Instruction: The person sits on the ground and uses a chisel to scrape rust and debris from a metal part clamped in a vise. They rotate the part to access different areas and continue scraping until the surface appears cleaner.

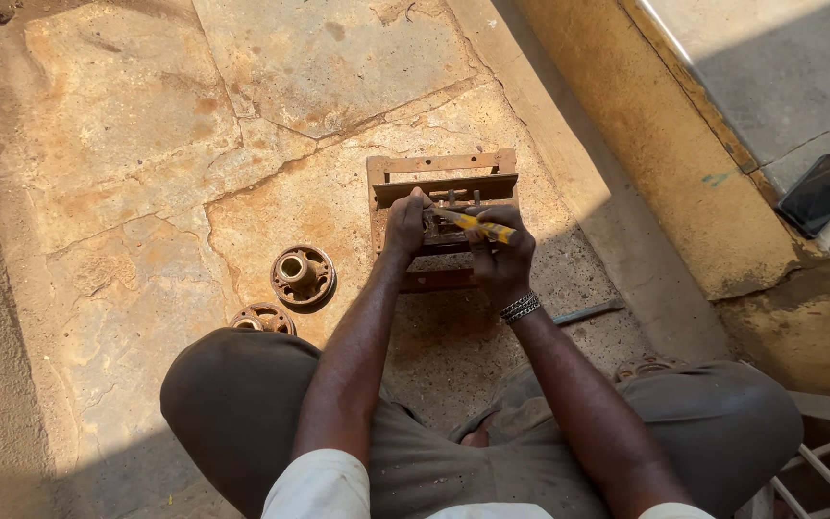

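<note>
From the head camera, looking straight down at a person seated on the ground with knees spread, a rusty rectangular metal frame [444, 207] lies flat on the cracked stone floor [146, 173] at about twelve o'clock from the lap, near enough that both arms reach it with bent elbows. The left hand [403, 226] is clamped over the frame's left inner part, fingers curled down on it, seemingly to steady the piece while the other hand works. The right hand [500, 258], a beaded bracelet [521, 308] at its wrist, is closed around a yellow-handled tool [480, 227] (a screwdriver by the look of it, though the tip is hidden among the frame's small upright studs); the handle lies slantwise, pointing toward ten o'clock into the middle of the frame, which suggests the tip is set on a fastening there. Off at nine o'clock from the frame sits a round rusty hub [303, 275] with a raised centre, and a second similar disc [262, 318] lies at about seven o'clock, partly covered by the left knee; both are well apart from the hands. A thin grey metal bar [588, 312] lies at four o'clock near the right forearm. At two o'clock, up on a raised ledge [684, 163], rests a dark phone [819, 194]. Nothing lies between hands and frame
</note>
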